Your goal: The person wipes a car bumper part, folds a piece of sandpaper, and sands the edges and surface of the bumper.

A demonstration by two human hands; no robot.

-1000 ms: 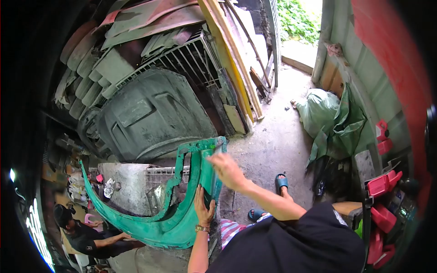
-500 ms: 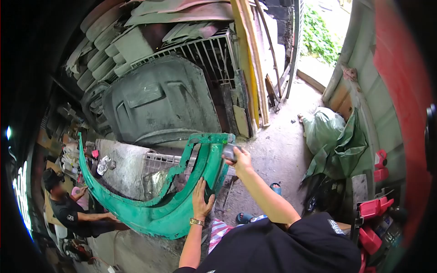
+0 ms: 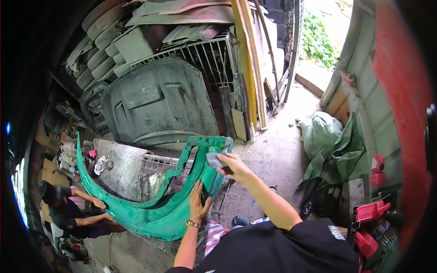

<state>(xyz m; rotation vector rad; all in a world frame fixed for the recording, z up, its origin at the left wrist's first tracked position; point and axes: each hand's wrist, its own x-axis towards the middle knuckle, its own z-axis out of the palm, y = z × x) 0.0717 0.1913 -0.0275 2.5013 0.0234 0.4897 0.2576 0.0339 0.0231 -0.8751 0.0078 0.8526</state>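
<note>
A large curved green car bumper (image 3: 145,219) lies across the work area, its narrow end reaching far left and its wide end in front of me. My left hand (image 3: 198,205) rests on its surface, fingers stretched out and holding nothing. My right hand (image 3: 234,166) grips a grey piece of sandpaper (image 3: 213,160) over the bumper's right end. Whether the sandpaper touches the surface, I cannot tell. The right fingertips are partly hidden behind it.
A co-worker (image 3: 68,214) at left has both hands at the bumper's left part. A dark car hood (image 3: 159,100) leans against a metal rack (image 3: 223,59) behind. Green sacks (image 3: 321,132) sit on the floor at right, near red plastic pieces (image 3: 371,211).
My right hand has moved left and slightly down with the sandpaper. My left hand stays on the bumper. The co-worker has leaned in, bringing a raised hand down to the bumper.
</note>
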